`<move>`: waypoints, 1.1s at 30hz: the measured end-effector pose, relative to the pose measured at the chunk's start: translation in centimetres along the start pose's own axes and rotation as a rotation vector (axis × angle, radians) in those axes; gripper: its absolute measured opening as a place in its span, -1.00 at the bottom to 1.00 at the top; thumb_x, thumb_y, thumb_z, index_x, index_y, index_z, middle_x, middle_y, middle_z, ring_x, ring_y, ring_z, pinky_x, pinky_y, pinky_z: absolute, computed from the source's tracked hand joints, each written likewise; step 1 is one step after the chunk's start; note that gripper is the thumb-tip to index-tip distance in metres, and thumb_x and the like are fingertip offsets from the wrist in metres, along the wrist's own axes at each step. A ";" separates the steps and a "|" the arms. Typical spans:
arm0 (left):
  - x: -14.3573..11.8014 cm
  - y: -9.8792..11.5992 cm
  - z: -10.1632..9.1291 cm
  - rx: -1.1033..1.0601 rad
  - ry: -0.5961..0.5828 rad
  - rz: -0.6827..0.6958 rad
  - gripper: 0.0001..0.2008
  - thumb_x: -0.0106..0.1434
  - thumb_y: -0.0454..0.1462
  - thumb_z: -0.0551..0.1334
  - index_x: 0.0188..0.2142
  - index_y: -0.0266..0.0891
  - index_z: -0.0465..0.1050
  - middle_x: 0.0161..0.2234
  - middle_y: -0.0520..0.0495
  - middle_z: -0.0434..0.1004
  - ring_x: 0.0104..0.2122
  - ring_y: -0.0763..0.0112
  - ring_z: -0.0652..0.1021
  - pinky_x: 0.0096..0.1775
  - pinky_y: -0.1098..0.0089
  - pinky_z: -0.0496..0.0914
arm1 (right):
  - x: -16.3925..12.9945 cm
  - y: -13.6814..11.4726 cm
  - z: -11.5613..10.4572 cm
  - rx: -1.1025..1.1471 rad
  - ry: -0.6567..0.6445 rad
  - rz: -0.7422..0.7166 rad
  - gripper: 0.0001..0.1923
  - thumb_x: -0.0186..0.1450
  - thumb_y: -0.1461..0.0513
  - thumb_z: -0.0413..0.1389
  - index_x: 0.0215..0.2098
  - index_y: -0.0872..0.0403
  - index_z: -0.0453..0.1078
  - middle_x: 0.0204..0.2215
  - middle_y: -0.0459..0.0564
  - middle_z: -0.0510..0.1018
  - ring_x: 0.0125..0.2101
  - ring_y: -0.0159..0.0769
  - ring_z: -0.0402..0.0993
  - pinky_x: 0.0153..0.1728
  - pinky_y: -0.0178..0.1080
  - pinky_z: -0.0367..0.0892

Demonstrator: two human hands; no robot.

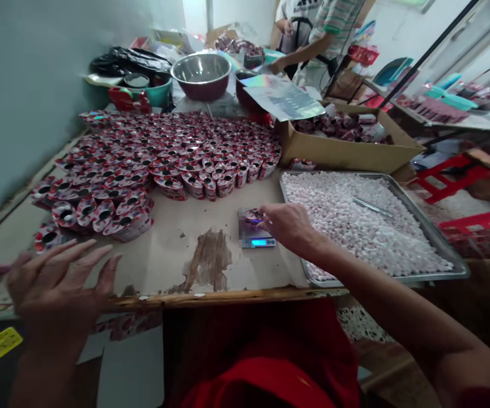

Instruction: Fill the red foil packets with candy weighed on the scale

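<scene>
My left hand [64, 277] hovers at the table's left front, fingers spread and nothing in them. Just beyond its fingertips stands an open-topped red-and-white packet [49, 235], at the near end of a dense crowd of similar upright packets [177, 153]. My right hand [289, 226] is over a small digital scale [259, 242] with a lit blue display. Its thumb and fingers are closed at the edge of a packet [252, 214] on the scale, partly hidden by the fingers. To the right, a metal tray [461, 271] holds many small whitish pieces and a metal tube [372, 207].
A cardboard box [346, 148] of packets stands behind the tray, with a shiny sheet [287, 97] over its corner. Metal bowl [201, 73] and green basin [155, 90] sit at the back. Two people stand beyond. Red plastic crates [482, 226] are at right.
</scene>
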State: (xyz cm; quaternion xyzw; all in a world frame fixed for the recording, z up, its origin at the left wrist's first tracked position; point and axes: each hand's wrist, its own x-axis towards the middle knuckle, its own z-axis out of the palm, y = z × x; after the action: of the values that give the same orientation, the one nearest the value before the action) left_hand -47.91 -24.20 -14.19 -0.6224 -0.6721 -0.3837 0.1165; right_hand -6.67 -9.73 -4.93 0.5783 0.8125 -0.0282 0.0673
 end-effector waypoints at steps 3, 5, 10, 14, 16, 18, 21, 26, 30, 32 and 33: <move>0.5 4.4 1.3 0.079 0.060 0.234 -0.61 0.20 -0.22 0.52 0.01 0.16 0.62 0.04 0.05 0.73 0.11 -0.12 0.67 0.34 -0.20 0.38 | -0.3 4.7 -0.8 0.285 0.056 0.020 -0.82 0.39 0.22 0.23 -0.08 0.09 0.61 -0.27 0.07 0.71 -0.29 -0.17 0.59 -0.31 -0.24 0.29; 1.3 7.3 2.6 0.002 0.015 0.262 -0.66 0.26 -0.24 0.49 0.01 0.12 0.62 0.03 0.02 0.73 0.08 -0.05 0.69 0.28 -0.15 0.47 | 0.0 8.1 -1.1 0.528 -0.035 0.049 -0.90 0.27 0.35 0.22 -0.26 0.11 0.57 -0.40 -0.01 0.63 -0.38 -0.26 0.52 -0.36 -0.27 0.30; 4.3 14.5 7.5 -0.252 -0.234 0.103 -0.67 0.37 -0.15 0.43 0.10 -0.06 0.60 0.06 -0.12 0.70 0.07 0.05 0.67 0.24 -0.02 0.50 | 1.7 10.7 -0.6 1.107 -0.345 0.022 -0.91 0.18 0.37 0.27 -0.33 0.10 0.58 -0.39 0.00 0.67 -0.46 -0.31 0.55 -0.36 -0.24 0.46; 6.6 17.5 10.8 -0.475 -0.498 -0.097 -0.29 0.22 -0.15 0.52 0.33 -0.10 0.44 0.17 -0.18 0.63 0.17 0.04 0.61 0.26 0.00 0.46 | 2.9 9.5 -0.6 1.122 -0.195 -0.049 -0.84 0.20 0.25 0.42 -0.27 0.07 0.58 -0.46 -0.03 0.64 -0.49 -0.27 0.59 -0.41 -0.23 0.50; 7.2 17.5 11.8 -0.539 -0.579 -0.178 -0.22 0.16 -0.16 0.55 0.35 -0.10 0.42 0.17 -0.19 0.62 0.17 0.06 0.61 0.24 0.00 0.46 | 3.0 10.8 -0.8 0.980 -0.124 -0.084 -0.82 0.23 0.18 0.43 -0.26 0.07 0.60 -0.56 -0.09 0.57 -0.59 -0.33 0.49 -0.54 -0.28 0.37; 7.4 16.9 12.3 -0.560 -0.613 -0.232 -0.22 0.14 -0.15 0.56 0.33 -0.10 0.44 0.15 -0.19 0.62 0.15 0.06 0.61 0.21 0.02 0.47 | 2.6 13.3 -0.9 0.822 -0.090 -0.091 -0.76 0.24 0.08 0.44 -0.28 0.07 0.64 -0.61 -0.11 0.50 -0.64 -0.39 0.37 -0.61 -0.30 0.22; 7.2 16.4 12.8 -0.559 -0.630 -0.317 -0.26 0.11 -0.14 0.56 0.28 -0.11 0.49 0.08 -0.17 0.65 0.09 0.07 0.63 0.15 0.05 0.49 | 1.5 17.1 -0.9 0.727 -0.056 -0.021 -0.62 0.24 -0.07 0.42 -0.34 0.08 0.63 -0.61 -0.09 0.48 -0.64 -0.40 0.30 -0.63 -0.28 0.15; 7.5 18.9 14.4 -0.591 -0.663 -0.257 -0.29 0.07 -0.22 0.59 0.21 -0.13 0.48 0.06 -0.14 0.66 0.07 0.11 0.62 0.11 0.11 0.48 | 0.5 15.6 -1.5 0.737 -0.050 -0.076 -0.64 0.31 -0.07 0.34 -0.34 0.06 0.59 -0.57 -0.08 0.50 -0.57 -0.36 0.34 -0.53 -0.25 0.20; 7.9 21.2 15.5 -0.575 -0.686 -0.189 -0.29 0.04 -0.31 0.60 0.15 -0.16 0.42 0.08 -0.15 0.63 0.08 0.13 0.60 0.12 0.12 0.46 | 2.0 9.7 -1.8 0.564 0.130 -0.269 -0.84 0.36 0.15 0.29 -0.32 0.05 0.64 -0.48 -0.08 0.58 -0.45 -0.32 0.44 -0.34 -0.23 0.26; 7.9 21.5 15.6 -0.555 -0.713 -0.176 -0.28 0.04 -0.33 0.59 0.16 -0.17 0.39 0.08 -0.15 0.62 0.08 0.11 0.59 0.13 0.09 0.45 | 3.3 6.9 -1.4 0.566 0.146 -0.346 -0.90 0.34 0.26 0.28 -0.27 0.08 0.67 -0.43 -0.06 0.63 -0.40 -0.32 0.48 -0.28 -0.24 0.26; 7.9 21.4 15.5 -0.550 -0.727 -0.166 -0.27 0.04 -0.32 0.59 0.17 -0.16 0.38 0.08 -0.15 0.62 0.09 0.10 0.59 0.14 0.08 0.45 | 3.9 5.7 -1.1 0.566 0.133 -0.378 -0.89 0.32 0.30 0.27 -0.25 0.09 0.69 -0.42 -0.06 0.64 -0.39 -0.32 0.49 -0.28 -0.24 0.25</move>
State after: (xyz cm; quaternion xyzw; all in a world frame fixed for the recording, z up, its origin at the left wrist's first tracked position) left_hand -24.70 -9.53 -11.83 -0.6683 -0.5903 -0.3129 -0.3272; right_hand -2.63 -4.06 -4.19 0.4140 0.8678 -0.2267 -0.1556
